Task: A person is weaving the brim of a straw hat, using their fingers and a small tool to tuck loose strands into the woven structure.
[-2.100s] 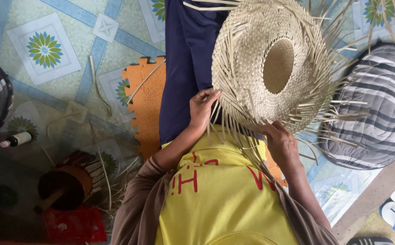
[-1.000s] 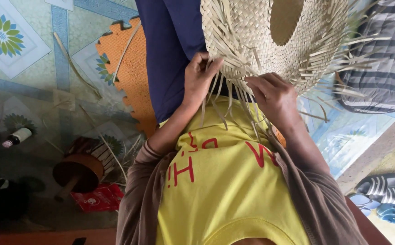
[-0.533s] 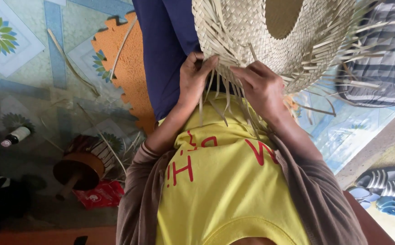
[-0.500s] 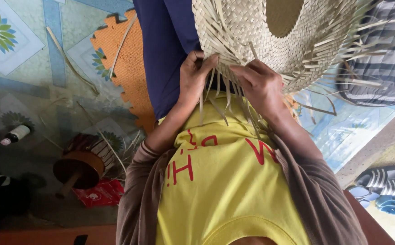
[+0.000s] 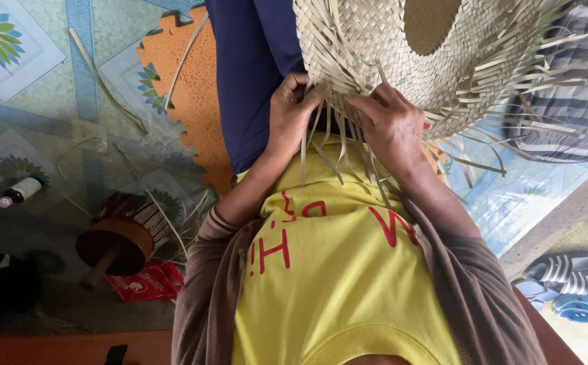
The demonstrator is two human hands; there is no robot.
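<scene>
A half-woven straw hat (image 5: 402, 54) with a round opening rests on my lap, loose strips fanning out from its rim. My left hand (image 5: 290, 111) pinches strips at the near edge of the weave, fingers curled around them. My right hand (image 5: 392, 125) lies just beside it, fingers pressing other strips of the same edge. Several loose straw ends (image 5: 338, 152) hang down between the two hands over my yellow shirt (image 5: 334, 270). My legs in dark blue trousers (image 5: 253, 74) stretch away under the hat.
An orange foam mat (image 5: 186, 88) lies on patterned floor vinyl (image 5: 37, 81). A wooden-bottomed drum-like object (image 5: 121, 236), a red packet (image 5: 145, 284) and a small bottle (image 5: 18, 192) sit at left. A striped cushion (image 5: 577, 115) and sandals (image 5: 571, 277) are at right.
The view has tilted down and closer to the hat's near rim. My hands have come together at that edge, the right one sliding left toward the left one, both now working the strips.
</scene>
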